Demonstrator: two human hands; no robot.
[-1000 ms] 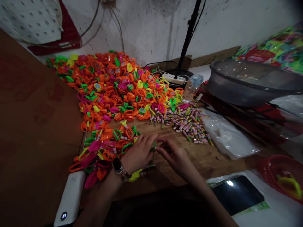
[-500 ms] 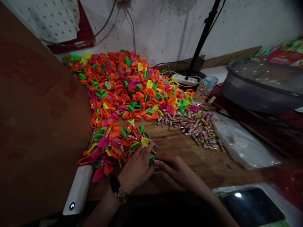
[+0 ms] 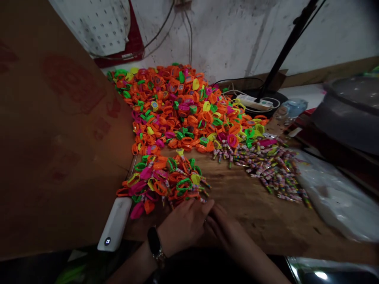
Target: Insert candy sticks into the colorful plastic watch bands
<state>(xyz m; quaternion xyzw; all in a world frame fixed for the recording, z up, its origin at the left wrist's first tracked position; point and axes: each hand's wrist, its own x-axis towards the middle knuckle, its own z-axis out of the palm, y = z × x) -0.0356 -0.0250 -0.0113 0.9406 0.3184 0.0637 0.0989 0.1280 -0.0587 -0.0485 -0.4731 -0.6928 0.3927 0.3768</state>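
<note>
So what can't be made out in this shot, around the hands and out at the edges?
All in the head view:
Whatever is between the left hand and right hand: hidden by the hands themselves.
The grey basin: cut off by the right edge, and blurred.
The dark-screened device: cut off by the bottom edge.
The red marks on the cardboard box: too blurred to read.

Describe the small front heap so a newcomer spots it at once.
Start at the tall brown cardboard on the left, then the white device with a lit display beside it. Just up and right of that, beyond the left hand, lies the front heap of bright plastic bands. Unlike the far larger heap behind, it has patterned tubes scattered throughout.
</note>
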